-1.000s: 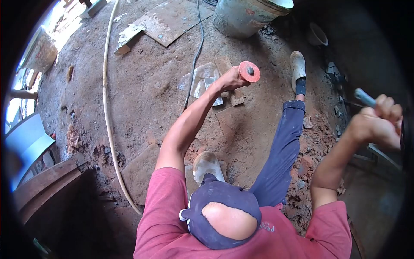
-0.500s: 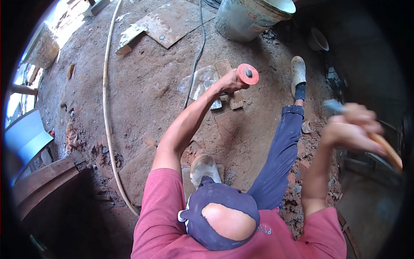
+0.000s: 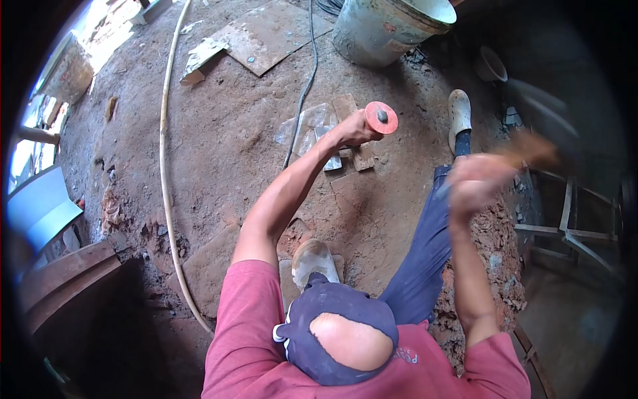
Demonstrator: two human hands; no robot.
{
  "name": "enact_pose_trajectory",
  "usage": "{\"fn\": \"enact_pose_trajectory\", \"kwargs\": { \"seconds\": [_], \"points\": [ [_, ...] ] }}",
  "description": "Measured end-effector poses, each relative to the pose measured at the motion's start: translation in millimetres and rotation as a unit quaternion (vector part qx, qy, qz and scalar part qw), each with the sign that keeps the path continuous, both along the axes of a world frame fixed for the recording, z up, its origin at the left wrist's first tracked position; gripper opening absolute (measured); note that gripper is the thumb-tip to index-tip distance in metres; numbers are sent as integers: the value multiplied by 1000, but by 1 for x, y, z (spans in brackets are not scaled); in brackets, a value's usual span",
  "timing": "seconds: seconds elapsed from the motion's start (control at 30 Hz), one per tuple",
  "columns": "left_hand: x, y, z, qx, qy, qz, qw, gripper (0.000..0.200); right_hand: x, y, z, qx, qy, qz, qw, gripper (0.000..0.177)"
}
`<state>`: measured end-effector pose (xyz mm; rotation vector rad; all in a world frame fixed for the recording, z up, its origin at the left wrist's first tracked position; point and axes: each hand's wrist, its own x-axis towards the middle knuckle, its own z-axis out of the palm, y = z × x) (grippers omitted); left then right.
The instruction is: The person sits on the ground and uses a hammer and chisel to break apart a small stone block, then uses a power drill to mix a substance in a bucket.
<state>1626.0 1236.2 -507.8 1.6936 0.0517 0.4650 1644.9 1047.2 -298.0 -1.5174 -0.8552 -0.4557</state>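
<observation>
My left hand (image 3: pixel 359 130) is closed round a tool below a round red guard (image 3: pixel 373 126). The dark metal end (image 3: pixel 382 116) shows at the guard's centre; the lower part is hidden. To the right, my right hand (image 3: pixel 480 179) is raised and closed on a wooden-handled tool (image 3: pixel 531 149), both smeared by motion. The tool's far end is too blurred to make out. Small flat slabs (image 3: pixel 325 143) lie on the dirt floor beside and below my left hand.
A large dirty bucket (image 3: pixel 379 33) stands at the top, near a flat board (image 3: pixel 269 36). A pale hose (image 3: pixel 163 133) and a dark cable (image 3: pixel 306 86) cross the floor. My light shoes (image 3: pixel 458 113) rest on the ground. A metal frame (image 3: pixel 565 229) is at the right.
My right hand has swung left and slightly up, and the wooden-handled tool now points up and right instead of down and right. My left hand has stayed nearly still.
</observation>
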Motion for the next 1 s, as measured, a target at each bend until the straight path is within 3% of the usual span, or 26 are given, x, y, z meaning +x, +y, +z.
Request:
{"fn": "enact_pose_trajectory", "kwargs": {
  "seconds": [0.03,0.07,0.13,0.17,0.2,0.23,0.27,0.33,0.4,0.43,0.47,0.5,0.53,0.6,0.63,0.67,0.73,0.8,0.87,0.9,0.93,0.97,1.0],
  "points": [
    [1,-1,-1,-82,-1,-38,996,44,7,-20,-43,-285,41,11,957,51],
    [4,0,0,-61,11,-55,997,44,11,-41,-63,-545,86,18,834,50],
    [0,1,0,-10,12,-11,1000,42,24,-36,-27,-467,126,55,873,51],
    [8,-2,-16,-49,-23,-9,998,38,16,-23,15,-365,209,52,906,53],
    [2,2,-4,-27,30,-34,999,37,13,-14,62,-273,210,89,935,52],
    [1,0,-3,-25,26,-31,999,37,15,8,107,-73,304,47,949,53],
    [1,0,0,-21,21,-28,999,37,10,18,143,13,191,62,979,56],
    [1,2,1,-25,19,-35,999,37,58,-12,185,115,51,175,976,61],
    [0,2,2,-27,16,-40,999,36,23,6,122,206,-30,115,971,61],
    [-2,2,3,-6,2,-15,1000,37,15,-6,46,143,104,234,956,57],
    [-3,-1,3,10,-10,9,1000,37,18,-18,-4,142,102,236,956,57],
    [-3,1,6,-44,16,-34,998,41,18,-34,-44,-235,120,138,955,50],
    [-1,3,1,-42,19,-40,998,42,16,-46,-60,-571,128,14,811,42],
    [4,-1,-7,-38,-28,1,999,40,31,-36,31,-394,313,40,863,43],
    [-3,-11,-11,-46,-20,-8,999,40,29,-29,71,-253,220,144,931,48],
    [-1,-3,-5,-29,-11,-9,999,39,27,-11,120,-89,348,118,926,47],
    [1,2,1,-14,1,-7,1000,37,18,9,178,71,109,48,990,57],
    [0,3,2,-15,31,-18,999,37,82,-38,197,154,6,154,976,61],
    [-1,2,3,-14,22,-12,1000,37,15,-6,53,168,131,201,956,63],
    [-2,0,4,-16,11,-5,1000,36,23,-17,0,167,132,207,955,63],
    [-3,-4,-1,-18,16,-4,1000,36,31,-32,-47,-44,86,34,995,62],
    [-4,-7,-6,-32,5,-20,999,36,29,-42,-71,-250,37,-147,956,61],
    [2,0,-4,-44,-17,-15,999,36,22,-41,-38,-457,376,34,806,59]
  ]
}}
